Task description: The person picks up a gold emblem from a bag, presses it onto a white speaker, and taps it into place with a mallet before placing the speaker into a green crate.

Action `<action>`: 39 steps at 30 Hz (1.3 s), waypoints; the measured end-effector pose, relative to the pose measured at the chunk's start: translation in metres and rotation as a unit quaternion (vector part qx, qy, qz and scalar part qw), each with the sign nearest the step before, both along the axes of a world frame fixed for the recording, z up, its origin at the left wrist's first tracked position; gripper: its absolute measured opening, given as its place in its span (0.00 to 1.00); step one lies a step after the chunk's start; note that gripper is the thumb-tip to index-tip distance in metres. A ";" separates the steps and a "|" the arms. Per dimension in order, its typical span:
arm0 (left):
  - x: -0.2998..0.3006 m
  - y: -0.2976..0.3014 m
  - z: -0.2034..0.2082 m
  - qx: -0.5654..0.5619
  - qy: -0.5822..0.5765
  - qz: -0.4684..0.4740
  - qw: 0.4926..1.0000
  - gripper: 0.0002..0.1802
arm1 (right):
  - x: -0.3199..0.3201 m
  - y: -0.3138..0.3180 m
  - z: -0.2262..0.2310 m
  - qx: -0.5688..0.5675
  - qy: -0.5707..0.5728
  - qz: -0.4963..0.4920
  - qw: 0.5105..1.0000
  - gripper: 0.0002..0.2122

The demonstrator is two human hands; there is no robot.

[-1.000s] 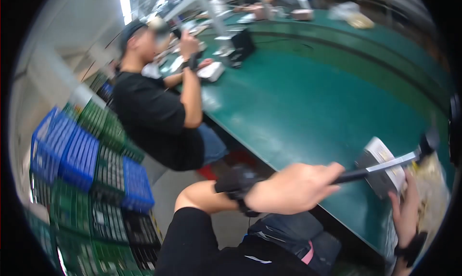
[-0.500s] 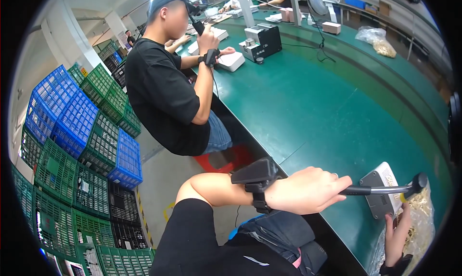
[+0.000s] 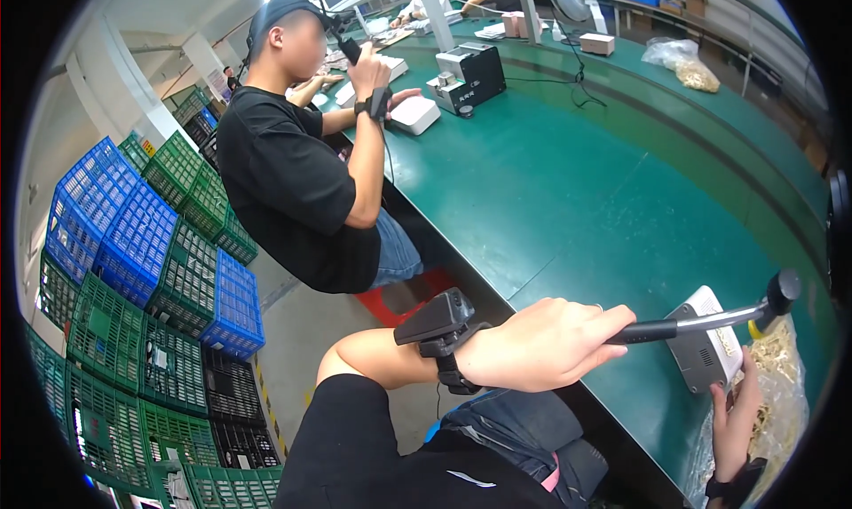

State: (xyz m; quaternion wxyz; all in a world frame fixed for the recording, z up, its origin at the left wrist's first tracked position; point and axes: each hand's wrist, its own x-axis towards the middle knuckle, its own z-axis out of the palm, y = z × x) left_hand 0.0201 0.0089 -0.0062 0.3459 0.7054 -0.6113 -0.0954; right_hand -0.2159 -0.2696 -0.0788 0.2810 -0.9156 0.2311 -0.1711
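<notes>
A small hammer (image 3: 710, 321) hangs over a white box-shaped device (image 3: 707, 349) with a pale label on its side, at the green bench's (image 3: 568, 198) near edge. The left hand (image 3: 541, 345) is clenched around the hammer's handle; the right hand (image 3: 735, 416) steadies the device from below, fingers loosely spread, beside a clear bag (image 3: 781, 376).

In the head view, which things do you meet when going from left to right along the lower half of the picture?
Stacked blue and green plastic crates → black wrist device → left hand gripping the black-handled hammer → small white box → right hand
</notes>
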 end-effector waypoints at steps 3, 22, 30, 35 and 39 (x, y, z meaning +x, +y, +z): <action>0.001 0.000 -0.003 0.091 -0.022 0.025 0.995 0.12 | 0.002 0.002 0.002 -0.021 -0.023 0.021 0.999 0.30; 0.009 0.004 -0.012 0.075 0.024 0.082 0.993 0.13 | 0.013 0.018 0.026 -0.058 -0.022 0.010 0.998 0.28; 0.041 -0.016 -0.057 0.023 -0.157 0.222 0.962 0.14 | 0.007 0.022 0.034 0.026 -0.014 0.000 1.000 0.28; 0.050 -0.018 -0.079 0.049 -0.179 0.195 0.963 0.18 | 0.013 0.020 0.027 0.011 -0.042 0.013 0.999 0.28; 0.037 -0.029 -0.059 0.040 -0.116 0.142 0.982 0.21 | 0.012 0.020 0.034 -0.060 -0.044 0.034 0.997 0.28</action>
